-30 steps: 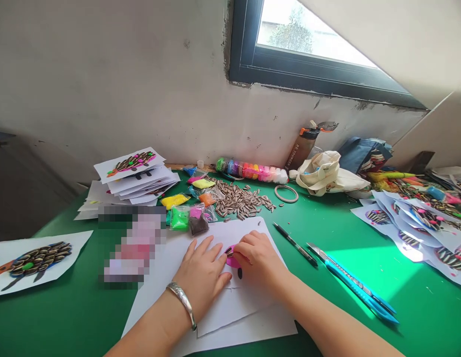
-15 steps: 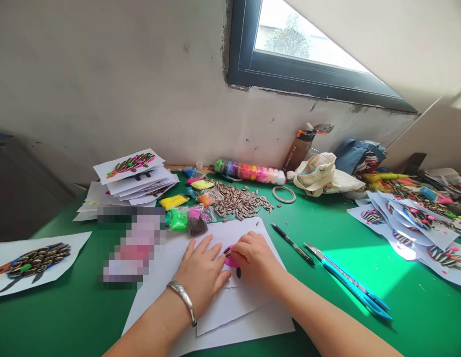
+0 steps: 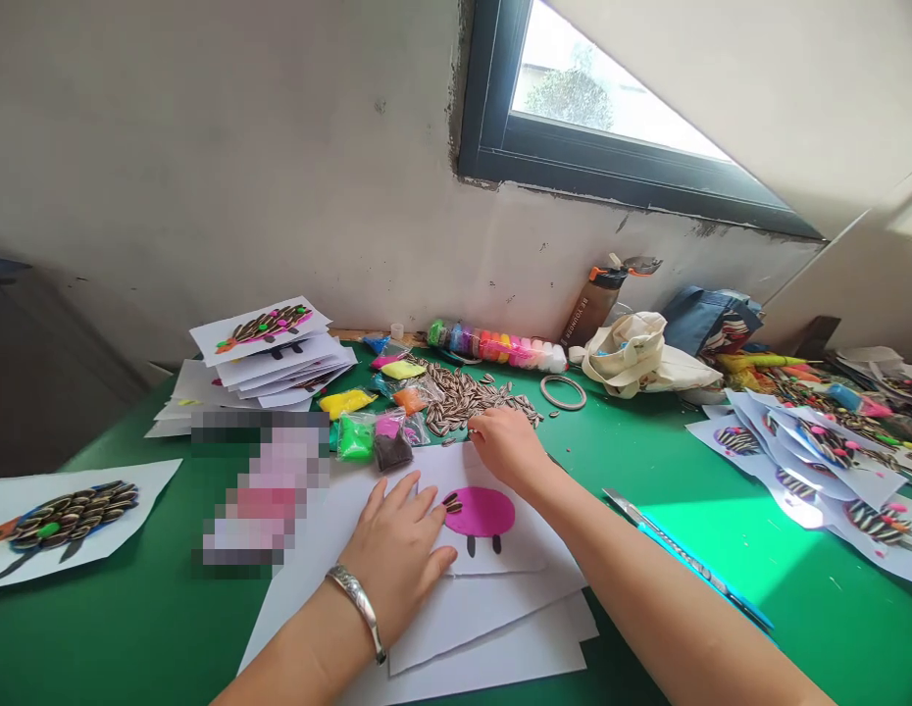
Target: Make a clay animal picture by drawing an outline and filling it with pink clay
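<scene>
My left hand (image 3: 398,534) lies open and flat on a white paper sheet (image 3: 492,598), fingers spread, a silver bangle at its wrist. Beside its fingertips is a flat pink clay oval (image 3: 485,512) with two short black legs below. A few striped sunflower seeds (image 3: 451,503) sit at the oval's left end. Farther up, my right hand (image 3: 504,441) is at the near edge of a loose pile of sunflower seeds (image 3: 463,394). Its fingers are bent and pressed together; what is between the tips is too small to make out.
Clay packets (image 3: 354,437) lie left of the seeds. A stack of seed pictures (image 3: 265,343) stands at the back left, more pictures (image 3: 801,441) at the right. A blue utility knife (image 3: 684,554) lies right of my right forearm. A bottle (image 3: 592,304) leans by the wall.
My right hand has moved up and away from the pink oval to the seed pile, uncovering the oval and both black legs. My left hand stays flat on the paper.
</scene>
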The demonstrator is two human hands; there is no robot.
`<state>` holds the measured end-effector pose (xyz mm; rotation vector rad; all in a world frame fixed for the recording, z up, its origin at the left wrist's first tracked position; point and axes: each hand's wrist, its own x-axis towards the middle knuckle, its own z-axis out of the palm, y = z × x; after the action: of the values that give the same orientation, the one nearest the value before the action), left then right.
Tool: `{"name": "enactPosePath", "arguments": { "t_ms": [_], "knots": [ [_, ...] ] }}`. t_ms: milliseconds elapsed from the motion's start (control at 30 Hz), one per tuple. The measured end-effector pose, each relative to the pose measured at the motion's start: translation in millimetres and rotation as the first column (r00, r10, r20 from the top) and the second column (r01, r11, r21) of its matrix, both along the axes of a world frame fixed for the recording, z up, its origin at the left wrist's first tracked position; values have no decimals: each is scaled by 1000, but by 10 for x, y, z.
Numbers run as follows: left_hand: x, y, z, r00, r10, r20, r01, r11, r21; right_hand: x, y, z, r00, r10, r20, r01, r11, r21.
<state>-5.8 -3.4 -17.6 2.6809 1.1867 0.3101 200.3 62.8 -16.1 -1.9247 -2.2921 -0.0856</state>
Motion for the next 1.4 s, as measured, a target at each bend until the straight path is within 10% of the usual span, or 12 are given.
{"name": "enactPosePath", "arguments": {
  "t_ms": [700,933,1100,1400],
  "knots": [
    [-22,57,118,999,-15,-40,13,998,-55,-73,-40,-85,986,157,62,-155,987,-36],
    [-32,46,15,1000,-17,-10,17,1000,3,56,-399,-79,988,57,-143,-48,997,67],
    [-22,42,16,999,-26,-40,26,1000,-3,-33,-854,-8,776,112,-621,-94,994,61],
    [-46,37,59,997,-52,-61,53,999,10,-250,-897,-205,702,159,-695,-168,984,55]
  ]
}}
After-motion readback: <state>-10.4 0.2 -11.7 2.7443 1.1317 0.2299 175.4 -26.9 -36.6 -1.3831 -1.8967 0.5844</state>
